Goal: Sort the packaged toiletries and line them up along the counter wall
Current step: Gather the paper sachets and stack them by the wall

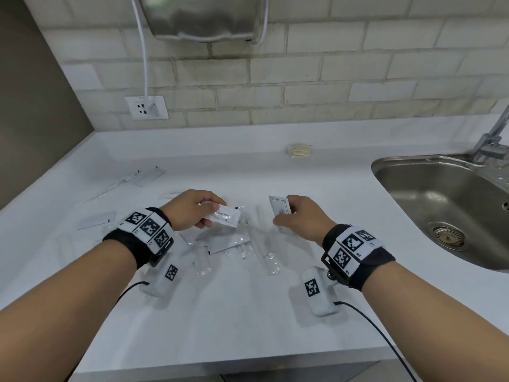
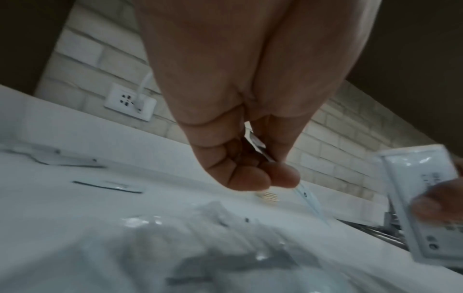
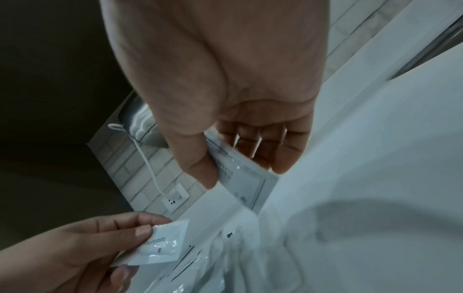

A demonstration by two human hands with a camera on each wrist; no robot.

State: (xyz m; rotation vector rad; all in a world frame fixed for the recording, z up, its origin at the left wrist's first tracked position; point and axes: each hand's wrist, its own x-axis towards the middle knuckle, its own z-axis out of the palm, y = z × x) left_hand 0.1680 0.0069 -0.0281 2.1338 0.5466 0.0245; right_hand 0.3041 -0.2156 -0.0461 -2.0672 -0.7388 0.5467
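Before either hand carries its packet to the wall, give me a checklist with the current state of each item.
1. Left hand holds the toothpaste packet: ok, pinched at one end between thumb and fingers.
2. Right hand holds the bordered sachet: ok, thumb presses it against the fingers.
3. Both packets lifted clear of the pile on the counter: ok.
4. Strip along the wall free for a row: not ok at one spot, a yellow sponge lies there.
5. Held packets are different kinds: cannot tell, the sachet's print is unreadable.
6. Sink away from the path: ok, it lies far right.
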